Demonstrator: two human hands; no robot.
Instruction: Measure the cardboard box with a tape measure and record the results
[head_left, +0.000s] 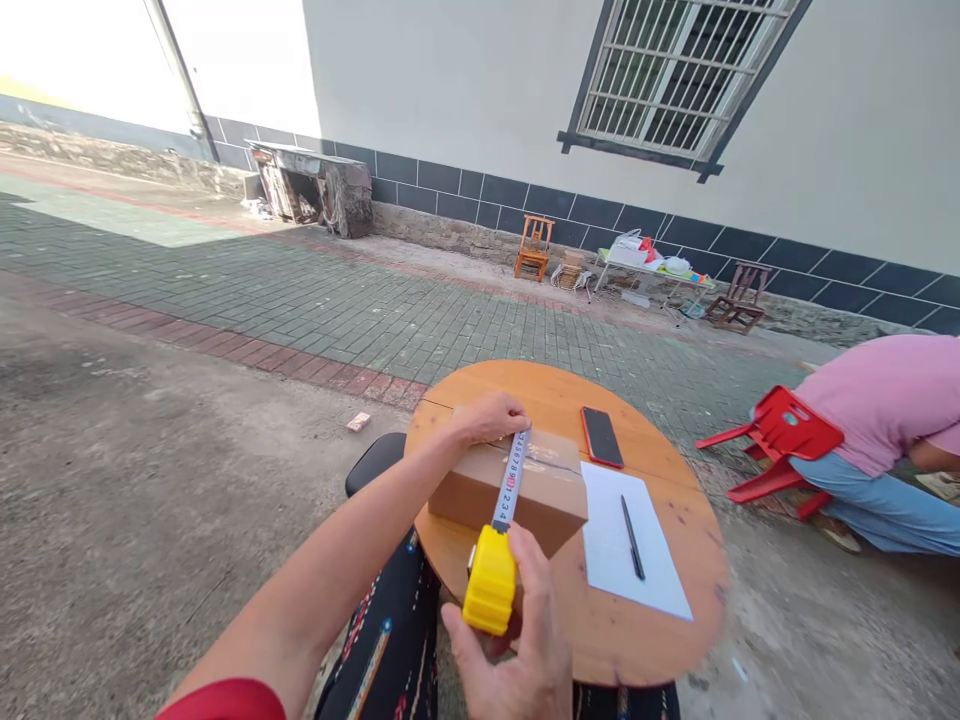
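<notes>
A brown cardboard box (480,490) lies on a round wooden table (660,620). A yellow tape measure (490,581) is stretched across the box's top, its white blade (511,478) running away from me. My left hand (487,417) pinches the blade's far end at the box's far edge. My right hand (517,650) grips the yellow case at the near edge, thumb on top.
A phone with a red case (601,436) and a white sheet (637,560) with a black pen (632,537) lie on the table right of the box. A person in a pink top (885,400) bends beside a red plastic chair (780,435) at right. Chairs and a low table stand by the wall.
</notes>
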